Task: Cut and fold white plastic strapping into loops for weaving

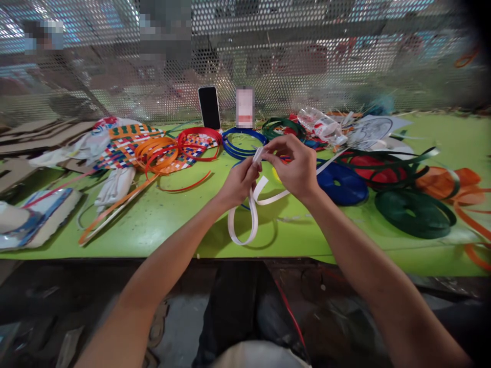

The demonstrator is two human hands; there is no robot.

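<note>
The biggest thing is the metal wall full of holes, at the far side. In front of it is the green table. A woven piece in many colors lies on the far left part. On the right sit a dark green roll and, farther back, a smaller blue roll. Both hands are in the middle, above the table. The right hand has its thumb and finger pinched at the top of the white strip, and the left hand holds it just beside them. The thin white strip hangs in a loop below the left hand. It could slip or spring open if the left hand's pinch gets loose. The loop might twist if the right hand pulls crooked.
</note>
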